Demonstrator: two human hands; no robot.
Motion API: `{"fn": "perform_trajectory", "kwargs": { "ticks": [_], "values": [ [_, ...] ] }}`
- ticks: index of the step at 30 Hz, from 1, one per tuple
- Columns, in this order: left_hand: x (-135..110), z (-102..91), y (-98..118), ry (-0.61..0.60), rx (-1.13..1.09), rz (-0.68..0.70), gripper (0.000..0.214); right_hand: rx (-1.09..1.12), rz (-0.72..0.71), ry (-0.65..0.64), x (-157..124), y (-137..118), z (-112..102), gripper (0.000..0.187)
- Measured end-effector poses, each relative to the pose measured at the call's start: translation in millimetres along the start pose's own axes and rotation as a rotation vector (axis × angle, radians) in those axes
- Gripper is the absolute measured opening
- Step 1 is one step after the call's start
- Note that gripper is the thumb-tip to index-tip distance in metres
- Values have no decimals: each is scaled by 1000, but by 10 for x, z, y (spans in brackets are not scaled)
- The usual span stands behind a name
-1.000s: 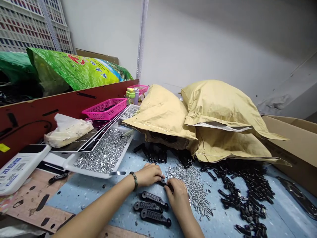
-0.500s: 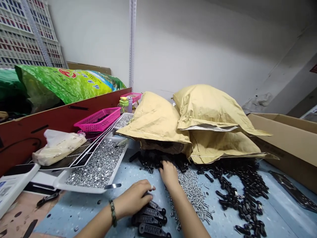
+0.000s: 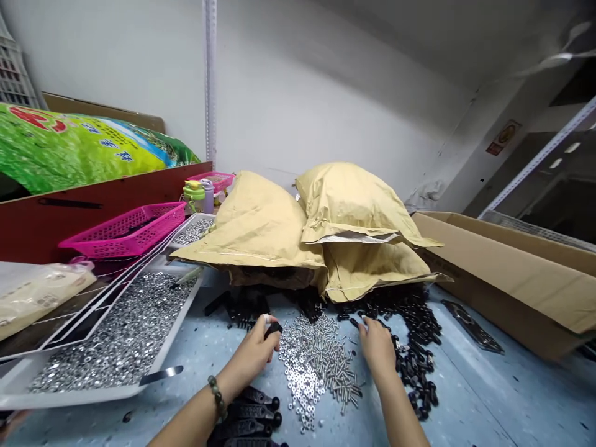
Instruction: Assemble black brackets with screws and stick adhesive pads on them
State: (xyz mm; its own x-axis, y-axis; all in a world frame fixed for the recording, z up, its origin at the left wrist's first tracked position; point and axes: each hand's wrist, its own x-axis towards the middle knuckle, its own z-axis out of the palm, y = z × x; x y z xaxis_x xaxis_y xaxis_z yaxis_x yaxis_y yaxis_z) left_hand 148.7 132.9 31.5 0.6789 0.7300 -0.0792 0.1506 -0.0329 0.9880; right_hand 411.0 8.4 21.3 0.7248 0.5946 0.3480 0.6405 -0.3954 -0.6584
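My left hand [image 3: 254,354] is closed in a pinch on a small black plastic part [image 3: 272,328], held just left of a heap of small silver screws [image 3: 316,360] on the blue table. My right hand [image 3: 378,344] reaches to the right of that heap, fingers curled down onto the pile of black plastic parts [image 3: 414,347]; what it grips is hidden. Several longer black arm-shaped parts [image 3: 251,416] lie stacked under my left forearm at the bottom edge.
A white tray of silver nuts [image 3: 112,338] stands at the left, with a pink basket [image 3: 125,226] behind it. Three tan paper sacks [image 3: 316,236] lie at the back. A cardboard box [image 3: 507,273] runs along the right. A green sack [image 3: 79,146] tops the red board.
The view has swung right. My left hand lifted off the stacked black arms holding a small black part. My right hand moved from the parts under the sacks to the pile at right.
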Motion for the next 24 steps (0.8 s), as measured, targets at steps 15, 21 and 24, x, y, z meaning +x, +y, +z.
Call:
{"fn": "perform_trajectory", "kwargs": {
  "ticks": [15, 21, 24],
  "values": [
    [-359, 35, 88, 82, -254, 31, 31, 994, 213, -132, -956, -1270, 763, 38],
    [-663, -20, 332, -37, 345, 111, 14, 936, 140, -182, -999, -1460, 804, 38],
    [-734, -65, 385, -90, 402, 50, 7, 920, 95, -250, -1062, -1484, 750, 36]
  ]
}}
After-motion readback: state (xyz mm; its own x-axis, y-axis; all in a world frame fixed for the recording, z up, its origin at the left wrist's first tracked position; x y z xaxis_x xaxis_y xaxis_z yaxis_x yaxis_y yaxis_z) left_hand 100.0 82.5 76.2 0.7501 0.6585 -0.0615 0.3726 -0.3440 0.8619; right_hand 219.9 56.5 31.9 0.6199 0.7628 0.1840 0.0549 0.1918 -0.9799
